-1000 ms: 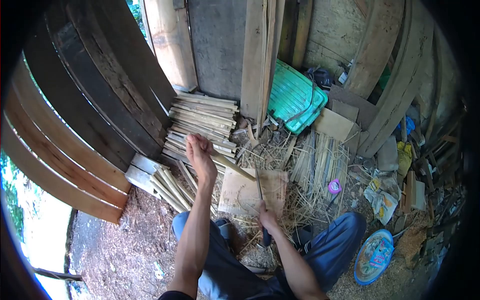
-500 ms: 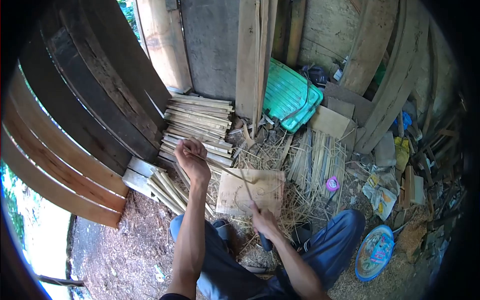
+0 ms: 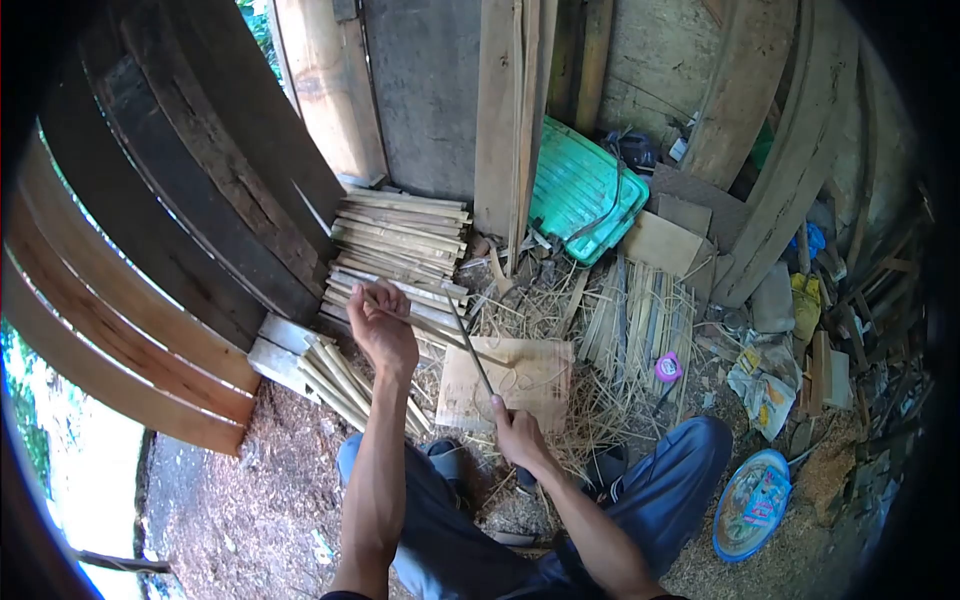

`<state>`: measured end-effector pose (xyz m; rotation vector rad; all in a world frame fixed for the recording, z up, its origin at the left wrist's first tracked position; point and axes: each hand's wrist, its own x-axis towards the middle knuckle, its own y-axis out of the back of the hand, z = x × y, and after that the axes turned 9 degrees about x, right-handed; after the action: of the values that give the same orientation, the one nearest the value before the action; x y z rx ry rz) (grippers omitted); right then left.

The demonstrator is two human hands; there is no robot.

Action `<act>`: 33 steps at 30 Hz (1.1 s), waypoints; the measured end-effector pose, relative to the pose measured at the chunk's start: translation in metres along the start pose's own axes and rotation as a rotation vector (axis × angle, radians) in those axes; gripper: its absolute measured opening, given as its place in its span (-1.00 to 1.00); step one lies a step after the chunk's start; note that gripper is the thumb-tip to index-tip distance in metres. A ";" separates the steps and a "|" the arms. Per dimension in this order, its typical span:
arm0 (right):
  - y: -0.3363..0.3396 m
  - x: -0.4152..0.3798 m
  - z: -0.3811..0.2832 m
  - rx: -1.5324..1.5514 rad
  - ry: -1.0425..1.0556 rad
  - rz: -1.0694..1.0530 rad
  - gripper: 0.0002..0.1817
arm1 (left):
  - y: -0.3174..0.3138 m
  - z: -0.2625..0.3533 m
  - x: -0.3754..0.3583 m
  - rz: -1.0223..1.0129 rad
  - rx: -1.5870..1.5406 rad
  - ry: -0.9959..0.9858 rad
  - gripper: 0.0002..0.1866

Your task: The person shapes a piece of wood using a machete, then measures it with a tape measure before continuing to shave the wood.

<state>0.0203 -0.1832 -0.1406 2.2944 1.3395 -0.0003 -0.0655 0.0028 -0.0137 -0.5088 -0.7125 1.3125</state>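
- While the left hand [image 3: 383,325] is curled tight around the near end of a thin wooden strip [image 3: 440,331], the right hand [image 3: 520,437] has its fingers wrapped around the handle of a long-bladed knife [image 3: 473,352], thumb up toward the blade.
- The strip slants from the left fist down toward the right, with its other end over a flat wooden board [image 3: 470,400] that sits just beyond the right hand.
- The blade points up and away from the right fist and crosses the strip between the two hands. Can't tell from this angle if the edge is actually touching it.
- Past the left hand there's a neat pile of cut sticks [image 3: 400,235], stacked against the plank wall, and a looser bunch of sticks [image 3: 345,380] leans nearer the body, left of that same hand.
- Stringy shavings [image 3: 585,432] are scattered around the board, just right of the right hand.
- Further out on the right hand's side: some flat slats [image 3: 645,325], a pink round thing [image 3: 668,367], and beyond those a green plastic lid or tub [image 3: 590,190], tilted.
- Well off to the right of the right hand, past the knee, is a blue-rimmed basin [image 3: 719,525] with a colourful packet in it.
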 end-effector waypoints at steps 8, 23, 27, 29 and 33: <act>0.021 0.001 0.017 0.281 -0.543 -0.142 -0.36 | 0.003 -0.004 -0.002 -0.031 0.037 -0.004 -0.56; 0.028 -0.008 -0.042 0.107 -0.316 -0.200 -0.26 | 0.011 -0.002 0.002 -0.116 -0.013 0.159 -0.50; -0.009 -0.004 0.012 -0.011 0.057 0.047 -0.25 | 0.008 -0.004 0.000 -0.136 0.062 0.154 -0.50; -0.017 0.010 0.044 0.051 -0.112 0.067 -0.24 | 0.009 -0.002 0.001 -0.082 0.092 0.130 -0.49; 0.006 0.003 0.012 0.148 -0.366 -0.062 -0.25 | 0.015 -0.003 0.003 -0.050 0.028 0.112 -0.51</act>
<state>0.0295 -0.1882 -0.1495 2.2292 1.2492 -0.5297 -0.0728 0.0091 -0.0257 -0.5350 -0.6097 1.2359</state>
